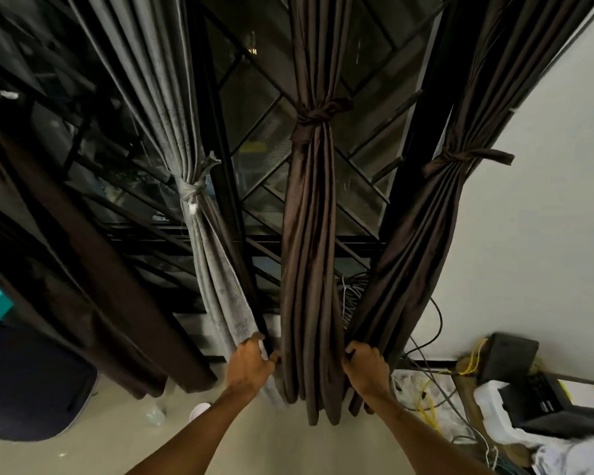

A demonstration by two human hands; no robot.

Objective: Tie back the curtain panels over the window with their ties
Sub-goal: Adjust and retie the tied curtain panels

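Three gathered curtain panels hang before the barred window (261,138). The grey panel (206,262) on the left is bound by a grey tie (192,192). The middle brown panel (307,269) carries a knotted brown tie (318,113). The right brown panel (422,234) has its own tie (467,156). My left hand (252,359) grips the lower edge of the grey panel next to the middle one. My right hand (366,363) holds the bottom folds of the right brown panel. A loose brown panel (83,286) hangs untied at far left.
A tangle of cables (429,382) and a black box (510,354) lie on the floor at right, with white plastic containers (494,416) beside them. A dark round seat (31,385) stands at lower left. A white wall (546,200) bounds the right side.
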